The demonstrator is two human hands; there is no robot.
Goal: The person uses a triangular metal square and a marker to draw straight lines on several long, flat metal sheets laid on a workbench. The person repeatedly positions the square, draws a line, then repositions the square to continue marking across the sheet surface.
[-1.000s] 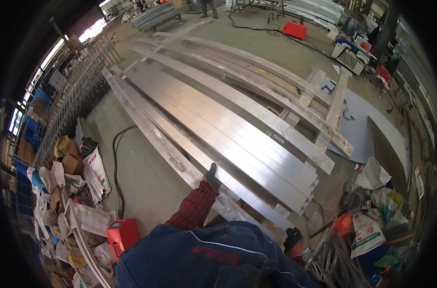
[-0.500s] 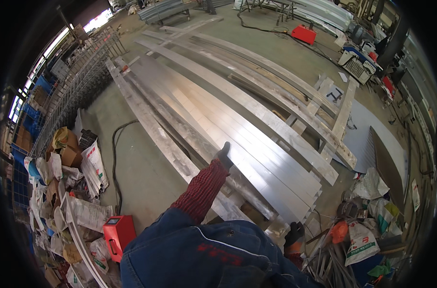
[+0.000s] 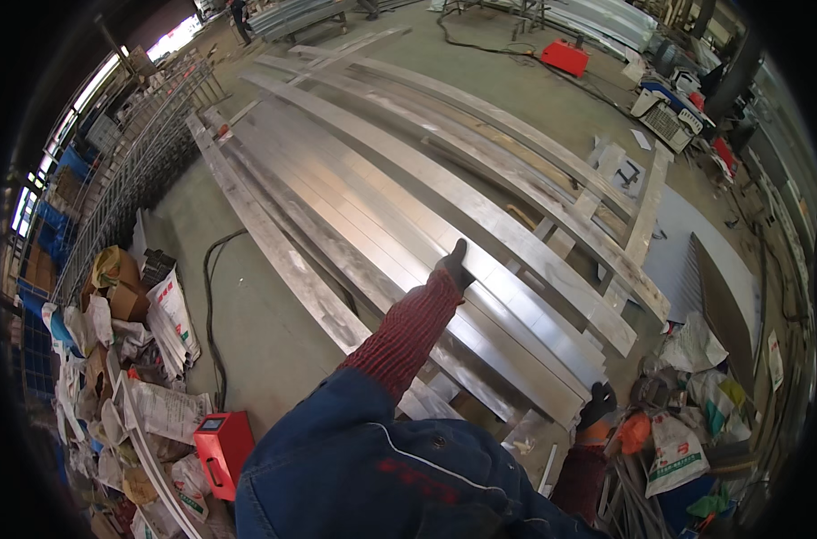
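Long, shiny metal strips (image 3: 372,211) lie side by side on a low metal frame, running away from me. My left hand (image 3: 456,265), in a dark glove, is closed on the edge of a metal strip midway along its near half, its thumb pointing up and its fingers partly hidden. Down at the near right ends of the strips, my right hand (image 3: 597,404), also in a dark glove, is closed round the end of a strip. Both arms wear red knitted cuffs.
Long frame beams (image 3: 282,242) flank the strips. A red machine (image 3: 222,455) stands near left, with a black cable (image 3: 212,314) beyond it. White sacks (image 3: 173,314) pile up at left. More sacks (image 3: 675,456) and scrap lie at right. Another red machine (image 3: 565,57) stands farther off.
Both hands have moved to the right, along with the metal strip they hold. More strips now show to the left of my left hand. A person has appeared at the far left.
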